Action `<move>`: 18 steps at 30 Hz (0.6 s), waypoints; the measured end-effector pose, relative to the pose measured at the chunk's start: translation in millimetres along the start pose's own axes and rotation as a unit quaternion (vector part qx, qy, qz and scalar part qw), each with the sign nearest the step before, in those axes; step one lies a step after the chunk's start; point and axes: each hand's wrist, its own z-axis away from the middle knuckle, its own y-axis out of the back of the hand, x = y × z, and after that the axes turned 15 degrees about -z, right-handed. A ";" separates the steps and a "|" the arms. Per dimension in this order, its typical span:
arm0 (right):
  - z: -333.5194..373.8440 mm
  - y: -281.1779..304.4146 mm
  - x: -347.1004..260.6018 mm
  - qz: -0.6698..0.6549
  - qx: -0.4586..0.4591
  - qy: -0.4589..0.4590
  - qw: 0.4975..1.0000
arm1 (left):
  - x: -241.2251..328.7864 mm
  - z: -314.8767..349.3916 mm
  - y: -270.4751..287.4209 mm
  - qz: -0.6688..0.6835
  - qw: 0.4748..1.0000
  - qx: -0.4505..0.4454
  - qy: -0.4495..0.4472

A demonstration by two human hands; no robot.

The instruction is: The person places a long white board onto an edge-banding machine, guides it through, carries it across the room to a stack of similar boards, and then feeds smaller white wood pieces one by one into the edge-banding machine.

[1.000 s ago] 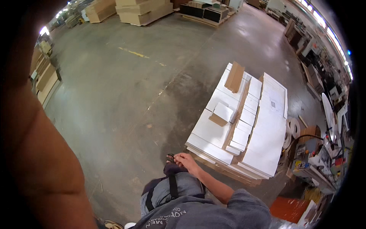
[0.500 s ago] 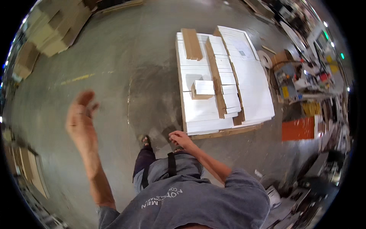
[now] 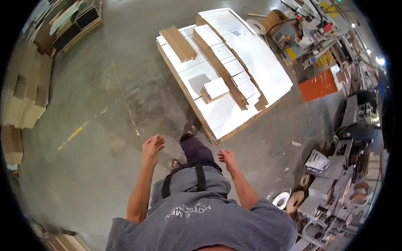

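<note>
Workshop floor (image 3: 92, 138) of grey concrete, marked by a worn yellow line (image 3: 75, 134), with brown cartons (image 3: 31, 90) at the left rim and machinery crowding the right. Ahead and to the right of the person lies a stack of white panels (image 3: 268, 79) on a wooden pallet (image 3: 238, 132); upon it rest a brown cardboard bundle (image 3: 179, 44) and a small white-topped block (image 3: 215, 88). Left hand (image 3: 153, 147): raised over bare floor, fingers loosely bent and released, with no object visible. Right hand (image 3: 227, 157): nearest the pallet's near corner but apart from it, fingers curled inward; the palm is hidden, so whether they enclose anything cannot be told. Staggered feet suggest a step taken beside the load, with no handling under way; any contact with the stack would call for moving closer and extending the right arm. Writing: pale capitals, inverted in this view, cross the grey shirt (image 3: 201, 226); dark print marks a white bag (image 3: 317, 162) at right; a small grey label (image 3: 237, 33) on the far panels is too small to read.
</note>
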 end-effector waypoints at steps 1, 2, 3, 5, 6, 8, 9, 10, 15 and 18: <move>-10.6 -3.2 2.0 -0.010 0.031 0.000 0.999 | 8.7 -21.2 -1.6 -0.011 1.000 -0.011 0.004; -17.3 -8.1 5.8 -0.023 0.063 -0.003 0.998 | 19.3 -36.8 -1.7 -0.027 0.999 -0.015 0.009; -29.4 -13.5 6.8 -0.037 0.069 -0.012 0.997 | 29.0 -52.0 -2.2 -0.021 1.000 -0.018 0.009; -60.6 -20.8 4.3 -0.068 0.092 -0.031 0.993 | 43.2 -82.9 -3.9 -0.032 0.999 -0.028 0.013; -71.3 -25.0 8.0 -0.104 0.077 -0.050 0.990 | 49.8 -96.8 -2.7 -0.045 0.999 -0.017 0.024; -95.7 -39.6 1.3 -0.129 0.108 -0.030 0.985 | 54.9 -122.0 4.6 -0.073 0.996 -0.005 0.043; -102.9 -47.1 0.4 -0.139 0.135 -0.003 0.981 | 55.3 -134.6 10.1 -0.073 0.996 -0.004 0.060; -123.8 -28.5 4.3 -0.116 0.128 -0.018 0.985 | 60.6 -160.4 -4.0 -0.069 0.995 -0.022 0.074; -170.8 -49.5 -27.3 -0.106 0.201 -0.025 0.974 | 95.8 -239.7 -43.8 -0.176 0.980 -0.048 0.076; -195.2 -58.8 -47.9 -0.149 0.243 -0.018 0.958 | 108.4 -303.1 -96.9 -0.265 0.955 -0.110 0.069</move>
